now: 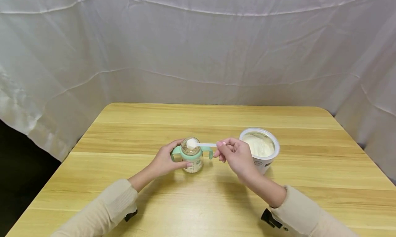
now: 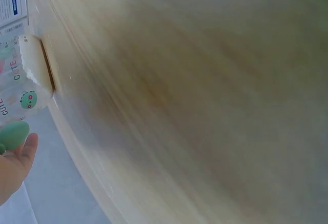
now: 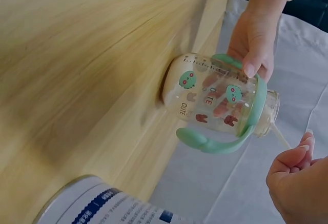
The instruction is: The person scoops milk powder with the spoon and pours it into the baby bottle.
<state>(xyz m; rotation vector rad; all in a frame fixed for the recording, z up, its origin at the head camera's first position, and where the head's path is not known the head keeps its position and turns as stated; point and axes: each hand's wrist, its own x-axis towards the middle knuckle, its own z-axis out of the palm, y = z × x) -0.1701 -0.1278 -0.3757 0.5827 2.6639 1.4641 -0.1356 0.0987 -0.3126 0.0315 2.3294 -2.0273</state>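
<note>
A clear baby bottle (image 1: 196, 167) with a green collar and two green handles stands uncapped on the table, pale powder inside. My left hand (image 1: 165, 161) grips it from the left, the thumb across its front. A white scoop (image 1: 207, 145) heaped with white powder is over the bottle's open mouth. My right hand (image 1: 238, 156) pinches the end of its handle between thumb and fingers. Cartoon prints and red bears show on the bottle (image 3: 200, 93) in the right wrist view. At the left edge of the left wrist view, the bottle (image 2: 13, 75) is partly cut off.
An open white tub (image 1: 264, 163) of pale powder stands just right of the bottle, partly behind my right hand. Both are on a light wood table (image 1: 185, 202). A pale cloth curtain (image 1: 198, 48) hangs behind the table.
</note>
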